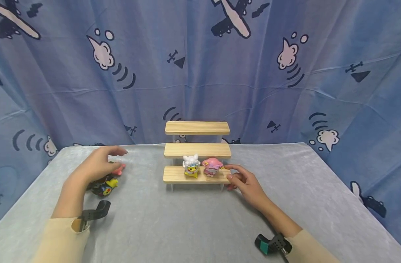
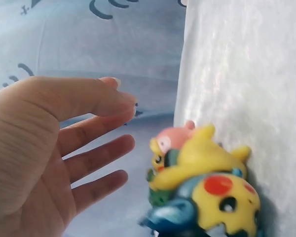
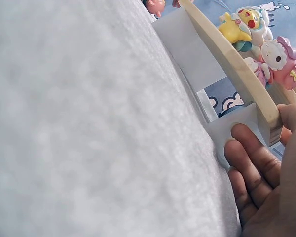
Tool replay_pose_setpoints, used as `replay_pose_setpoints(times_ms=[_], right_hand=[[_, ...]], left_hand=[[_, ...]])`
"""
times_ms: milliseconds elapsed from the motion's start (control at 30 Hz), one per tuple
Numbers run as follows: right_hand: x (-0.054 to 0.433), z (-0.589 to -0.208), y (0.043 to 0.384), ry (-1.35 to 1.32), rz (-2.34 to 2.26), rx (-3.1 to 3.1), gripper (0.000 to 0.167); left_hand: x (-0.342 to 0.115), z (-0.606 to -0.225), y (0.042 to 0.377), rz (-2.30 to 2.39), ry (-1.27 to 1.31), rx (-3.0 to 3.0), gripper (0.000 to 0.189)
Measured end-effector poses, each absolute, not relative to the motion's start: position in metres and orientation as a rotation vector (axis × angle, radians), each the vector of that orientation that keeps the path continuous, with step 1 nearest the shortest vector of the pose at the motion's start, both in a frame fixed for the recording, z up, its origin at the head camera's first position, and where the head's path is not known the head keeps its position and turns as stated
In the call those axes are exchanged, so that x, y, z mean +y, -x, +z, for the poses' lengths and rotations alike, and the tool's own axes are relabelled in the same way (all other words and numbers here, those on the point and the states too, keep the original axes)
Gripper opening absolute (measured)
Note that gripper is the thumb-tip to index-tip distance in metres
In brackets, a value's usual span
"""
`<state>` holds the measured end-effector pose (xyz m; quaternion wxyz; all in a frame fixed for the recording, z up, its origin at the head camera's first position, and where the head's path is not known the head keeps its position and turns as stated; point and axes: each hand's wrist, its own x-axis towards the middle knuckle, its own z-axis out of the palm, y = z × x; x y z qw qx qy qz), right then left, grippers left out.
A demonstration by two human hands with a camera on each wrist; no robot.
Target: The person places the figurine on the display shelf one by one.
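Hovering left hand (image 1: 100, 162), fingers spread, over toys (image 1: 105, 182) | right hand (image 1: 244, 182) loosely touching shelf (image 1: 174, 175) end

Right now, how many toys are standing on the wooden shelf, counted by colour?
Yellow toy: 1
Pink toy: 1
Total on the shelf: 2

figures on shelf (image 1: 191, 166): 2 | shelf tiers (image 1: 197, 174): 3 | hands (image 1: 98, 164): 2
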<state>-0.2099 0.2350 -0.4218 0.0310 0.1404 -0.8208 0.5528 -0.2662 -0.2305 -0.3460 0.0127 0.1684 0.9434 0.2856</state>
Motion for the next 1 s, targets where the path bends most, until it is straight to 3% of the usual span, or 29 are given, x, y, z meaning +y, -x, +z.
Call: replay_pose_setpoints(times_ms=[1000], right_hand=[[0.234, -0.421, 0.209, -0.42, 1.709, -2.537, 0.037]], left_hand=[[-0.248, -0.379, 0.276, 0.855, -0.493, 2.898, 0.045]])
